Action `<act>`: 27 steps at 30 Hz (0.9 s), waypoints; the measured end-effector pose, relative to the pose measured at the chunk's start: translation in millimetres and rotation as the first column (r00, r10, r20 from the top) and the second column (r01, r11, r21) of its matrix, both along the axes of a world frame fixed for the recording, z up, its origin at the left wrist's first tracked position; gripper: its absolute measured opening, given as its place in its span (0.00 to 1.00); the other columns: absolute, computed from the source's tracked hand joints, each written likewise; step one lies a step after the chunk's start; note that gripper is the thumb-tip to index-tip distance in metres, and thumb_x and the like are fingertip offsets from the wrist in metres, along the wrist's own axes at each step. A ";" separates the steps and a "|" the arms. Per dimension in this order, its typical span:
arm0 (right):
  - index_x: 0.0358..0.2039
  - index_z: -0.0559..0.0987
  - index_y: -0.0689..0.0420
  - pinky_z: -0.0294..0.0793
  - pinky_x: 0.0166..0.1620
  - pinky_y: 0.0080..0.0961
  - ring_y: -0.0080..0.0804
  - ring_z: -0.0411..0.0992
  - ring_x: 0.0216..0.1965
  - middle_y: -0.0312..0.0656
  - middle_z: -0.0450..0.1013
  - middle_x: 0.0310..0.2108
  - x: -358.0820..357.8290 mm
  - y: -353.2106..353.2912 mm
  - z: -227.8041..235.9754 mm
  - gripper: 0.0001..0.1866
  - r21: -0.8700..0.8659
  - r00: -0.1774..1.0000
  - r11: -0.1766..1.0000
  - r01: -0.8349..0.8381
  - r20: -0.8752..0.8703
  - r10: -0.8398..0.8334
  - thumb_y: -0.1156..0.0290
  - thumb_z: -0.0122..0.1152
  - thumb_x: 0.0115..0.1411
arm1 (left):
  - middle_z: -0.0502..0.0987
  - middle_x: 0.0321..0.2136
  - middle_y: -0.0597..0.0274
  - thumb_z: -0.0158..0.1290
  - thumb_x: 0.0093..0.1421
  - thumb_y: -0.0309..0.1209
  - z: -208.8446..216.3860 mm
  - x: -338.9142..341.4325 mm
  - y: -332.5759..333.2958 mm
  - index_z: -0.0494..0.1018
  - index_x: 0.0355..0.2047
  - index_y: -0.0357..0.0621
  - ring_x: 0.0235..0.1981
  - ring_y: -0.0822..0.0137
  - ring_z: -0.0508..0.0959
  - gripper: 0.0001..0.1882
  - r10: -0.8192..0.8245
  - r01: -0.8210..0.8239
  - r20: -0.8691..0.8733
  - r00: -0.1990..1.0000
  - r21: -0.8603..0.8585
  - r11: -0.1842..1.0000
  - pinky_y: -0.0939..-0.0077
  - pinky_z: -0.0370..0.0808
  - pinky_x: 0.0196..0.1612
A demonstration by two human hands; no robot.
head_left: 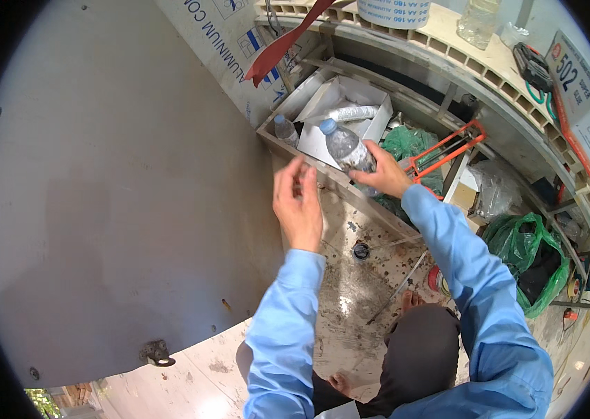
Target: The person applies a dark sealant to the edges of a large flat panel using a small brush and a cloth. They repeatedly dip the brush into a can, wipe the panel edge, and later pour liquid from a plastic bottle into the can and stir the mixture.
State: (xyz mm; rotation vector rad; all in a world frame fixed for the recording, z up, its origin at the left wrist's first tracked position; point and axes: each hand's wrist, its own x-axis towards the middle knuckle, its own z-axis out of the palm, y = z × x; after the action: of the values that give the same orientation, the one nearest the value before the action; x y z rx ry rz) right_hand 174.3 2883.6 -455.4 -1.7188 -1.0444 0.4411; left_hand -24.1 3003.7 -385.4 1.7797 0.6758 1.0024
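A clear plastic bottle [348, 148] with a blue cap and a torn label is tilted in my right hand [387, 173], whose fingers and thumb wrap its lower part. The bottle is held over the front edge of a low shelf [350, 187]. To its left my left hand [298, 209] is raised, empty, with fingers loosely bent and slightly blurred. Behind the hands, a white open box [342, 91] on the shelf holds a white tube [353, 113]. A second bottle [285, 130] with a blue cap stands left of the box.
A large grey panel [134, 195] fills the left side. An orange hacksaw [448, 148] and green plastic bags [406, 143] lie right of the box. Another green bag [528, 258] hangs farther right. A small black round object [360, 251] is on the stained floor [340, 307].
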 end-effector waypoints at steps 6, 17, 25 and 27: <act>0.67 0.69 0.62 0.72 0.62 0.34 0.37 0.74 0.59 0.50 0.75 0.59 -71.4 -61.8 51.9 0.41 0.032 0.971 0.977 -0.209 -0.111 0.211 0.61 0.77 0.58 | 0.77 0.43 0.59 0.60 0.66 0.26 70.9 -23.2 1.2 0.79 0.57 0.39 0.39 0.67 0.75 0.19 -0.400 0.406 -0.072 0.914 0.127 0.905 0.74 0.75 0.46; 0.67 0.66 0.61 0.73 0.60 0.42 0.56 0.73 0.58 0.55 0.72 0.57 -127.5 -106.2 42.1 0.42 -0.056 0.980 0.996 -0.073 0.180 0.082 0.69 0.77 0.54 | 0.76 0.39 0.60 0.61 0.63 0.22 36.5 -59.5 -13.1 0.79 0.45 0.36 0.33 0.68 0.72 0.10 -0.456 0.472 -0.189 0.870 0.049 0.880 0.74 0.73 0.40; 0.63 0.70 0.55 0.73 0.57 0.47 0.54 0.72 0.54 0.49 0.72 0.53 -155.7 -103.6 56.5 0.45 -0.087 0.868 0.970 0.228 0.470 -0.162 0.75 0.81 0.44 | 0.72 0.25 0.71 0.66 0.66 0.36 22.5 -66.2 -22.4 0.76 0.34 0.37 0.24 0.80 0.66 0.15 -0.257 0.236 -0.189 0.948 -0.127 0.963 0.79 0.66 0.27; 0.63 0.70 0.55 0.72 0.57 0.47 0.52 0.72 0.55 0.47 0.71 0.53 -158.6 -101.9 59.5 0.43 -0.092 0.835 0.967 0.237 0.527 -0.155 0.74 0.81 0.45 | 0.72 0.24 0.72 0.67 0.66 0.38 24.0 -67.9 -19.3 0.76 0.34 0.37 0.24 0.80 0.66 0.16 -0.238 0.207 -0.196 0.951 -0.164 0.964 0.80 0.66 0.27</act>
State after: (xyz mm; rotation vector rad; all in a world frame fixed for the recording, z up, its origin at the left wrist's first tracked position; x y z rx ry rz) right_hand 15.7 2781.8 -395.9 -2.1261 -1.2120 -0.0935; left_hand -92.0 2984.5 -361.4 1.8063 0.6435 0.6006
